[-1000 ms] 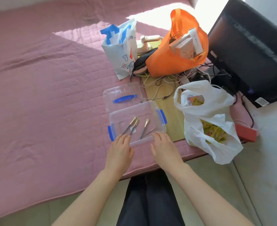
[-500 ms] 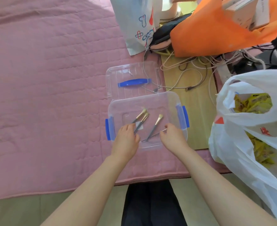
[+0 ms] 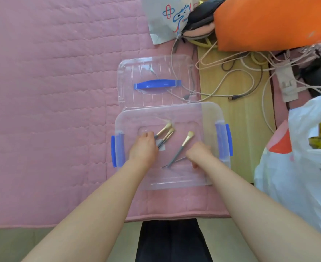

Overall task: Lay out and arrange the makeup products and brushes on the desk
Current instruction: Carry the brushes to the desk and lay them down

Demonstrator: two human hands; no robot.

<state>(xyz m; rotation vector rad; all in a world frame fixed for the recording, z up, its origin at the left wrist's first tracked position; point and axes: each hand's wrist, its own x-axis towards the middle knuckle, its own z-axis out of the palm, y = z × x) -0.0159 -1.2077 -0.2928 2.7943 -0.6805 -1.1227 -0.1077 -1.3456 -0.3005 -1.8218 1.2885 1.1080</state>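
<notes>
Inside the clear box [image 3: 167, 184], on its floor, lay three brushes. A pair [image 3: 165, 131] lay side by side at the left and a single brush [image 3: 182, 146] lay to the right. All had slim grey handles, gold ferrules and pale soft tufts pointing away from the person. A thin metal tool [image 3: 174, 162], too fine to name, lay crossed under the single brush's handle end.

The left hand [image 3: 143, 148] was down in the box with its fingers curled over the pair's handle ends. Its back hid whether they had closed on them. The right hand [image 3: 199, 153] reached in beside the metal tool with its fingers bent downward, and whether it pinched anything could not be told.

The step looked like lifting the brushes out to lay them on the desk. It would go best with each brush taken by the handle, clear of the tuft, and raised straight over the box's wall. The smooth, round handles would likely roll on hard plastic, so a firm pinch would serve better than a scoop.

The box was glossy and see-through, with rounded corners and blue latches [image 3: 229, 139] at both ends. Its ribbed lid [image 3: 155, 69], with a blue handle [image 3: 156, 84], lay just behind it. Box and lid sat on a pink quilted cover [image 3: 52, 91], soft and stitched in rows. To the right ran a strip of bare wood [image 3: 231, 129], with looped cables [image 3: 240, 80], an orange bag [image 3: 269, 21] and a crinkled white bag [image 3: 297, 176].
</notes>
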